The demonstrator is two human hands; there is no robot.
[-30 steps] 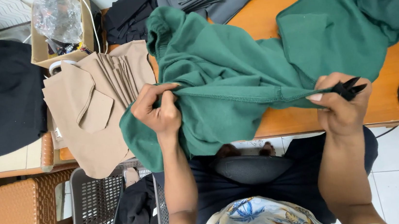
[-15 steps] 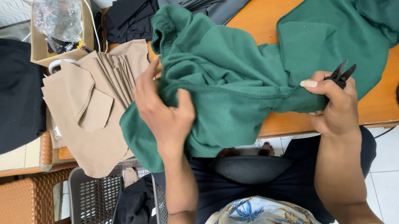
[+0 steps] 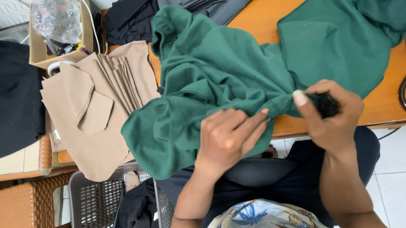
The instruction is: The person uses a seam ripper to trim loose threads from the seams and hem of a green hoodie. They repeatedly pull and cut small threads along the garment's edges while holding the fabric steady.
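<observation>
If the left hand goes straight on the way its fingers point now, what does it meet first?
The left hand rests on the green garment, fingers pointing toward the right hand. It would probably meet that hand's thumb first, across a bunched fold of fabric.
</observation>
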